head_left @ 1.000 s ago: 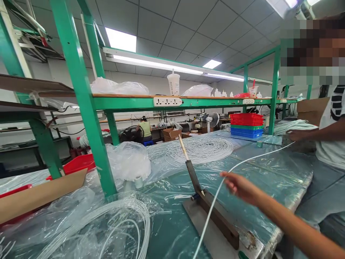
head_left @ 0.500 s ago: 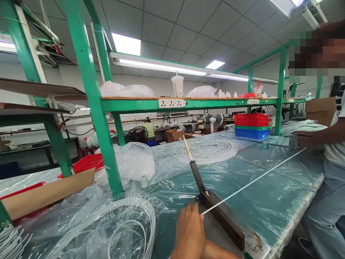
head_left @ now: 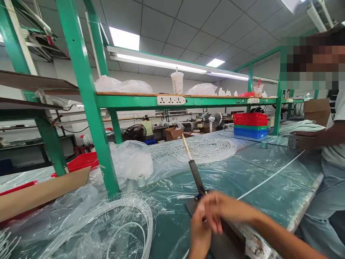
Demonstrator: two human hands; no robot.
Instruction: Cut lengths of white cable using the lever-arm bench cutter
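My left hand (head_left: pixel 201 232) is closed over the near end of a taut white cable (head_left: pixel 269 175); a short pale length shows below the wrist. My right hand (head_left: pixel 219 208) reaches in from the right and meets the left one, its fingers curled and smeared by motion. Both hands are over a lever cutter (head_left: pixel 196 176) with a raised arm, a wooden handle and a dark metal base, partly hidden by them. Across the table, a co-worker's hand (head_left: pixel 306 140) is beside the cable's far end, near a small metal block.
A flat white cable coil (head_left: pixel 205 150) lies behind the cutter. Another cable coil (head_left: pixel 147 216) rests on plastic film at left. Stacked trays (head_left: pixel 250 125) stand at back right. A green post (head_left: pixel 90 108) and a shelf (head_left: pixel 215 100) rise over the table.
My right hand has come up from under the left one and now crosses over the cutter's base. The left hand has shifted slightly right. The view has turned a little.
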